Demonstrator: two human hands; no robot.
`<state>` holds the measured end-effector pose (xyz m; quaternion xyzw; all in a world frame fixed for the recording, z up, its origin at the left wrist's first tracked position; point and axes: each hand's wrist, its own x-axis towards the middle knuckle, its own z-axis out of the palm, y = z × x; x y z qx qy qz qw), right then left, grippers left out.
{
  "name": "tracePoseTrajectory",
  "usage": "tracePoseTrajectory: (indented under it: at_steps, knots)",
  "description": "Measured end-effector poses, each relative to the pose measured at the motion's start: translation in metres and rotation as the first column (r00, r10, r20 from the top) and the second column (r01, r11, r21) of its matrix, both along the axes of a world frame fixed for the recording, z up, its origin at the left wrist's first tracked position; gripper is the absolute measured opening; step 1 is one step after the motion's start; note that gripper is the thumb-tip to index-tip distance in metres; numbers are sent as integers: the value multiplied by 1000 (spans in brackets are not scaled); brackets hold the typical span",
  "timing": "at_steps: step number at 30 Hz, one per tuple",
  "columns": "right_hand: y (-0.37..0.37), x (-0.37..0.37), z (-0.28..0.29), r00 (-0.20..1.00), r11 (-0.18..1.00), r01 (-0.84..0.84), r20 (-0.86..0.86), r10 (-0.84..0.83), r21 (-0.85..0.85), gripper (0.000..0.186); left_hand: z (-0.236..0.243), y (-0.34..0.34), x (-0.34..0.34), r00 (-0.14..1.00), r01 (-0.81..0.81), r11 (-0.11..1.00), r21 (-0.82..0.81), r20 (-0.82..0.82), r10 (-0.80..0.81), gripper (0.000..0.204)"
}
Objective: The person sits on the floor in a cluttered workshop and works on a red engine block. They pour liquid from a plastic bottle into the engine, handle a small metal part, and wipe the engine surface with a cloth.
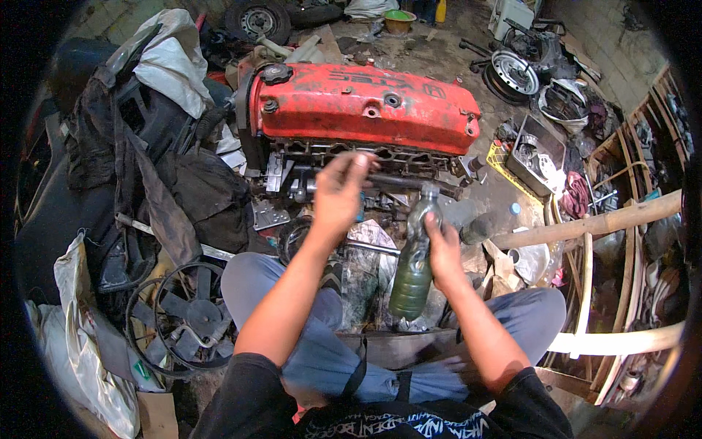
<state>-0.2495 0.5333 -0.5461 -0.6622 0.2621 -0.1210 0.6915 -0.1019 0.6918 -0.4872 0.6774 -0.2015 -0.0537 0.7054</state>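
A car engine with a red valve cover [365, 106] sits on the ground in front of my knees. My left hand [340, 192] reaches toward the engine's front face just below the cover, fingers bunched; whether it pinches something is unclear. My right hand [441, 252] grips a clear plastic bottle [414, 263] upright by its side; the bottle's lower half holds dark greenish liquid. The bottle hangs above the gap between my knees, short of the engine.
A black radiator fan [183, 318] lies at lower left beside dark cloth and white sacks [172, 55]. Steel wheel rims [514, 72] and a crate of parts [537, 155] lie at right. Wooden poles [585, 225] cross the right side.
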Motion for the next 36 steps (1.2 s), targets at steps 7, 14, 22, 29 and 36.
tracePoseTrajectory:
  at_steps: [7, 14, 22, 29, 36]
  knots:
    - [2, 42, 92, 996, 656, -85, 65, 54, 750, 39, 45, 70, 35, 939, -288, 935, -205, -253, 234, 34]
    - [42, 52, 102, 952, 744, -306, 164, 260, 595, 46, 43, 97, 57, 907, -376, 860, -344, -326, 266, 31]
    - [23, 69, 75, 987, 687, -141, 153, 44, 713, 52, 45, 91, 59, 895, -415, 833, -365, -329, 302, 33]
    - [2, 60, 99, 991, 650, -131, 81, 107, 749, 45, 48, 68, 39, 975, -69, 996, 58, -206, 79, 44]
    - [0, 63, 98, 957, 703, -277, 124, 262, 655, 54, 36, 51, 22, 866, 427, 872, 239, -384, -319, 87]
